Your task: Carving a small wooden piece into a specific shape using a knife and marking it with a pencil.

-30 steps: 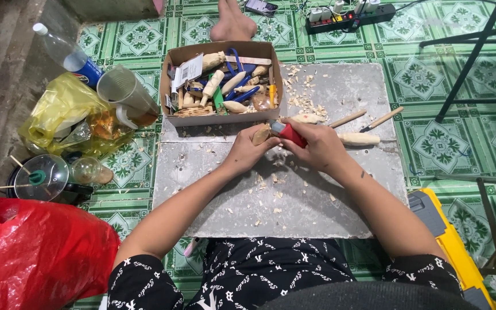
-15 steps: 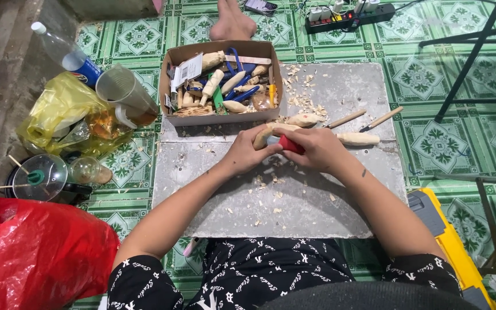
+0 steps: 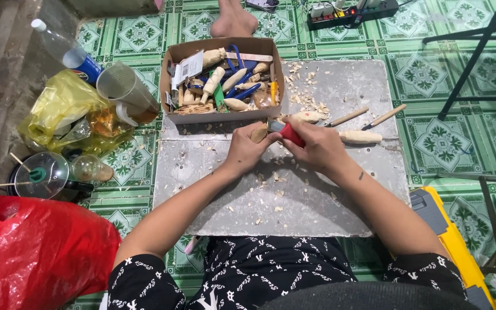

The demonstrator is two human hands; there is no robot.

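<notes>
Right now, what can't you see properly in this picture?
- Small wooden piece: mostly covered by the left hand; its shape is unclear.
- Red-handled knife: the right hand hides most of the handle; the blade is too small.
- Cardboard box: tools inside overlap, too jumbled to count.
- Bare foot: cut off by the top edge.

red bag (image 3: 35, 252), yellow bag (image 3: 64, 112), power strip (image 3: 348, 11)

You see an evenly bright, sharp view under soft overhead light: faint shadows beneath your arms on the grey stone slab (image 3: 328, 195), mild glare on the glossy green patterned floor tiles (image 3: 454, 74), slight bending at the edges.
</notes>
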